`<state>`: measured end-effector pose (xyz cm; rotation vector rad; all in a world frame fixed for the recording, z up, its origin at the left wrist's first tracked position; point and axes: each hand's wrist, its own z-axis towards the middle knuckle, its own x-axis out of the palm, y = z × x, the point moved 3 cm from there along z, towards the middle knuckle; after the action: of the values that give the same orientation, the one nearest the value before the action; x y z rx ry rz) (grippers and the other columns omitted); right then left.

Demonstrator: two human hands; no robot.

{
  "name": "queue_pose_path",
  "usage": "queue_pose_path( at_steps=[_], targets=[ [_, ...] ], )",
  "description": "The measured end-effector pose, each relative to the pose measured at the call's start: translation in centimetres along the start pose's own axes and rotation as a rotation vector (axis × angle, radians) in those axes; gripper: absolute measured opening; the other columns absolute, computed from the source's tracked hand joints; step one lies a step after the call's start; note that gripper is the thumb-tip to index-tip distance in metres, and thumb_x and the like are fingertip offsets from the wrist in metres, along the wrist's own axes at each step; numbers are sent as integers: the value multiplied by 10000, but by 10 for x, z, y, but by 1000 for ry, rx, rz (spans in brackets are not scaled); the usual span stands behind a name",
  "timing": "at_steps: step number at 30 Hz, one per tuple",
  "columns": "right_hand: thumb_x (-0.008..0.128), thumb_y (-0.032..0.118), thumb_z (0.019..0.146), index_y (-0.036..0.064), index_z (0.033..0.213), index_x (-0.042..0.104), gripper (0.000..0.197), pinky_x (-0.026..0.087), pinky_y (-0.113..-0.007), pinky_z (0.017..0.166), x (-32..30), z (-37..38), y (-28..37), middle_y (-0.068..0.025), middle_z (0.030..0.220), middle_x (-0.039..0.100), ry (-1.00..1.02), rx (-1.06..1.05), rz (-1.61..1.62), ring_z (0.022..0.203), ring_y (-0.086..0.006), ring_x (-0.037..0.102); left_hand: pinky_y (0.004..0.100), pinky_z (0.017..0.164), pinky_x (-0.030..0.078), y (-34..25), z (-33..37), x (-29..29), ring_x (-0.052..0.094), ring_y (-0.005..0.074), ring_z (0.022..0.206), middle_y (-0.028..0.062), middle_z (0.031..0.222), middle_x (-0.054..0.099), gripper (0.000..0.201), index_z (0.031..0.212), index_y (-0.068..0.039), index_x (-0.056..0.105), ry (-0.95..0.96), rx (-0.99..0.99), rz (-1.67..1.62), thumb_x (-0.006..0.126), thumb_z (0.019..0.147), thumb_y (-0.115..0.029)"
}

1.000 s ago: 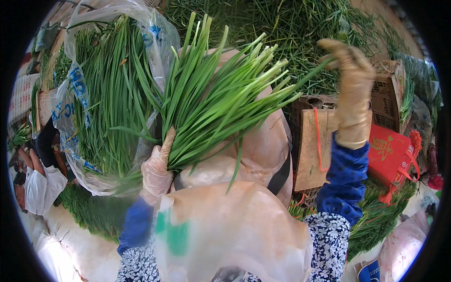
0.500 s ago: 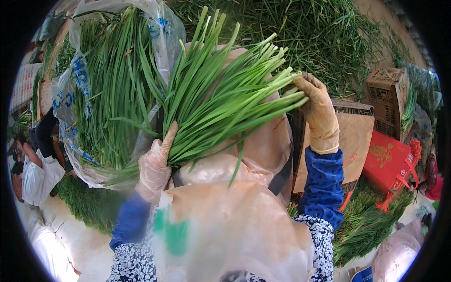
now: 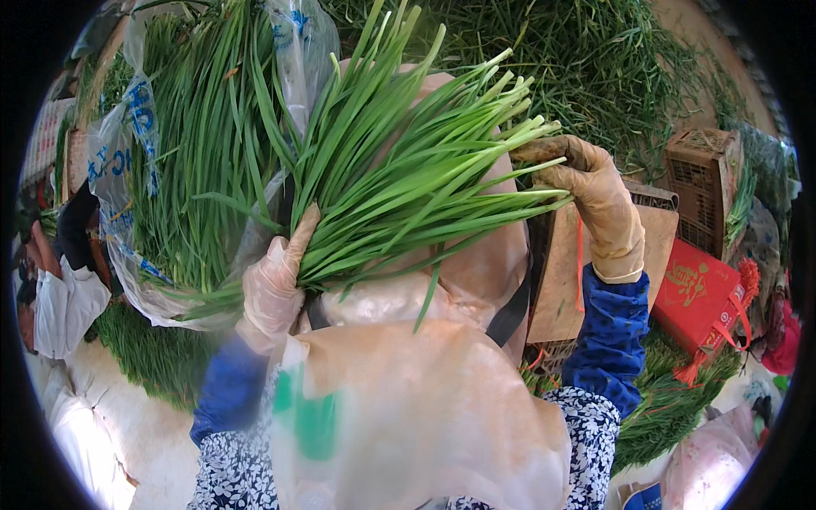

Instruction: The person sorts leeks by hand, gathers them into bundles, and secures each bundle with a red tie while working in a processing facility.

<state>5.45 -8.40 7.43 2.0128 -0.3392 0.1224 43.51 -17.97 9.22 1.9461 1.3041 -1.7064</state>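
Observation:
A thick bunch of garlic chives (image 3: 399,178) fans out in front of me, pale cut ends toward the upper right. My left hand (image 3: 276,285), in a thin whitish glove, closes around the leafy part, its thumb lying along the top. At the pale ends, my right hand (image 3: 591,187), in a stained tan glove, pinches a few stalks between bent fingers; the fingertips are partly hidden. Beside the bunch on the left, a clear plastic bag (image 3: 119,217) with blue print holds more long green chives (image 3: 208,153).
Loose green leaves (image 3: 552,68) are heaped at the far side. To the right stand a cardboard-topped crate (image 3: 557,272), a brown plastic crate (image 3: 701,191) and a red gift box (image 3: 693,280). More chives lie on the floor (image 3: 140,425) at both sides. Another person's arm (image 3: 47,251) shows far left.
My right hand has shifted a little to the right along the stalk ends, its fingers opening slightly and re-bending. The bunch fans a bit wider; my left hand keeps its grip.

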Motion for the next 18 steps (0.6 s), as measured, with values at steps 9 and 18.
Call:
queue_pose_path(
  at_steps=[9,18],
  targets=[
    [729,172,836,-57,1206,622,448,514,-295,884,-1,-5,5,-103,1060,698,66,68,-3,938,-156,660,451,628,492,1,-1,0,609,351,735,119,844,529,848,1495,-288,395,-43,14,-61,626,747,37],
    [685,64,807,-32,1060,675,271,520,-266,818,-7,3,-9,-70,954,717,-45,83,-107,854,-128,666,451,651,506,-1,2,-1,618,355,748,123,853,539,828,1494,-280,397,-29,6,-41,614,759,36]
  ],
)
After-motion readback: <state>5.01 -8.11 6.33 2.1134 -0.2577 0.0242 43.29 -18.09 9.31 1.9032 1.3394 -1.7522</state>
